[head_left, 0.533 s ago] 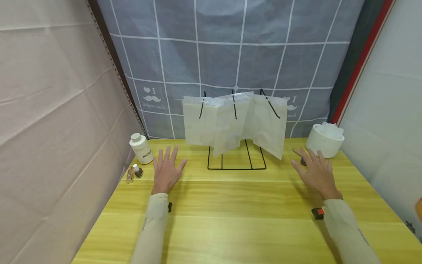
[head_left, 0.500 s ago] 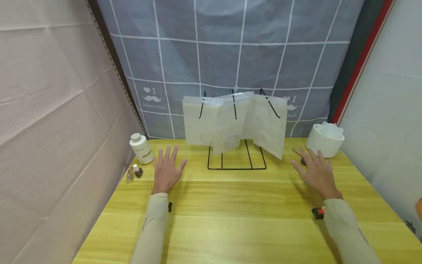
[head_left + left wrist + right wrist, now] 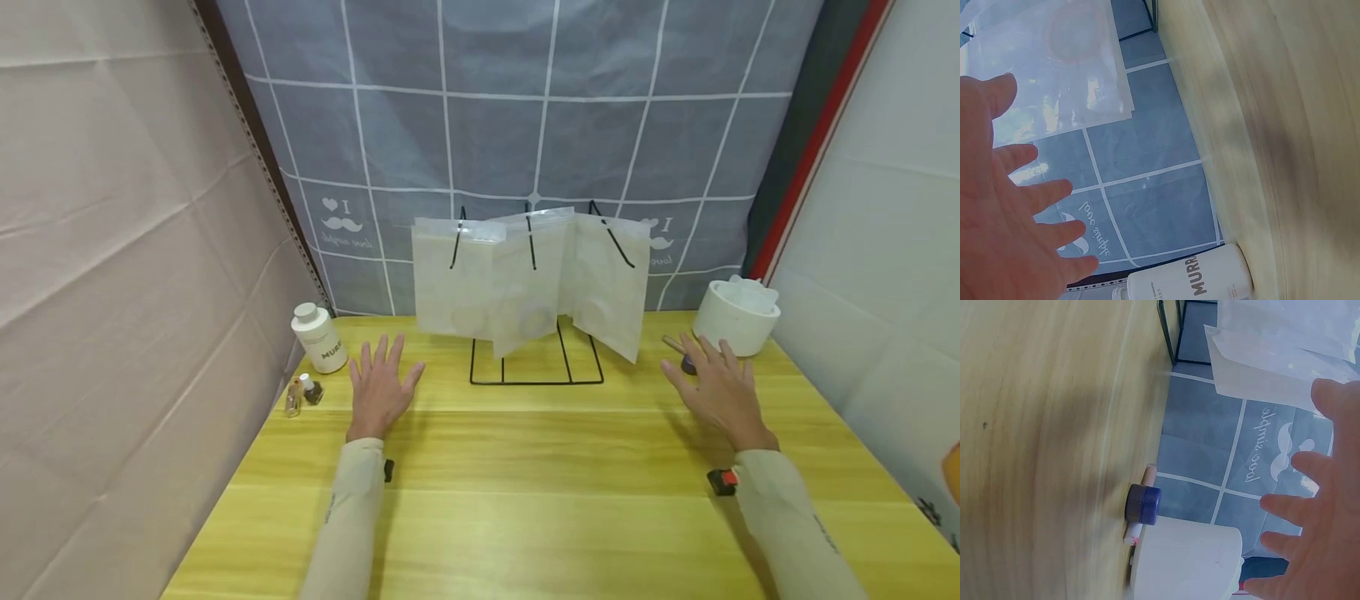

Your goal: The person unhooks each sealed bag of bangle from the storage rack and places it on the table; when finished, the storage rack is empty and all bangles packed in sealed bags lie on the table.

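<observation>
Left hand (image 3: 380,387) flat, fingers spread and straight, palm down over the bench (image 3: 525,500); grip apart, holds nothing. Whether the palm actually touches the wood: cannot tell. Right hand (image 3: 718,390) the same, fingers splayed and straight, grip apart, empty.

Bench is yellow wood-grain laminate, smooth, slightly glossy. Nearest the left hand: white plastic bottle (image 3: 319,337), cylindrical with a round cap, black lettering cut off by the hand's side in the head view; the left wrist view reads "MURR" only. Just beside it two tiny glass vials (image 3: 302,393), contents too small to make out.

Nearest the right hand: small dark blue round cap (image 3: 1143,504) lying on the bench just past the fingertips, mostly hidden behind the fingers in the head view. A thin pinkish stick (image 3: 1137,512) lies by it, ends hard to make out. Behind those a white round tub (image 3: 737,317), matte, something pale inside, unclear.

Centre back: black wire rack (image 3: 536,362), thin rods, with three frosted translucent zip bags (image 3: 528,279) hanging on its hooks, faint ring shapes inside, blurred. Grey grid-pattern cloth backdrop (image 3: 525,125), creased.
</observation>
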